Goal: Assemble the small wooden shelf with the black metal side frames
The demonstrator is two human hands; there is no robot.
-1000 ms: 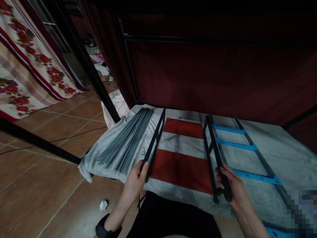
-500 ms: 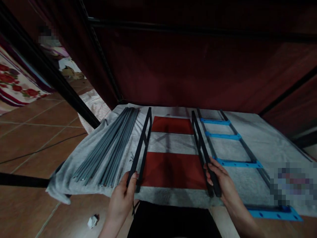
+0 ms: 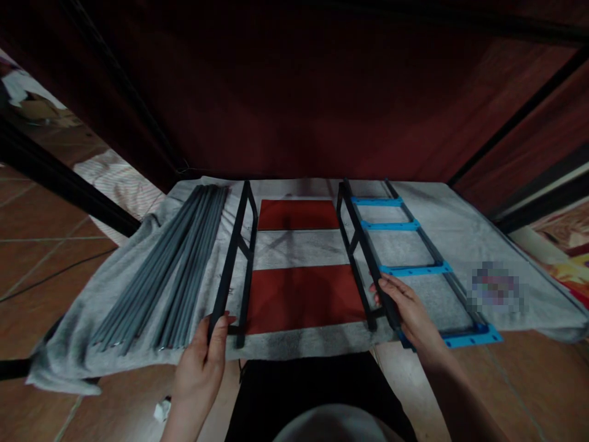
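My left hand point(image 3: 202, 353) is closed around the near end of a black metal frame point(image 3: 229, 264). A matching black metal frame point(image 3: 361, 236) is gripped near its front end by my right hand point(image 3: 405, 307). Both frames stand tilted outward, their lower bars beside two red panels. The larger red panel point(image 3: 306, 298) lies near the cloth's front edge, and the smaller red panel point(image 3: 298, 215) lies farther back. Right of my right hand is a ladder-like rack point(image 3: 414, 268) with grey rails and blue crosspieces; the right frame overlaps its left rail.
A bundle of grey tubes point(image 3: 177, 264) lies on the left of the grey cloth point(image 3: 464, 245) covering the table. A blurred patch point(image 3: 494, 286) sits at the right. Dark red fabric point(image 3: 294, 110) hangs behind. White crumpled paper point(image 3: 162, 409) lies on the tiled floor.
Both frames have tilted outward, their top bars now farther apart, with my hands still on them. The whole view has shifted somewhat, so the table sits further left and higher.
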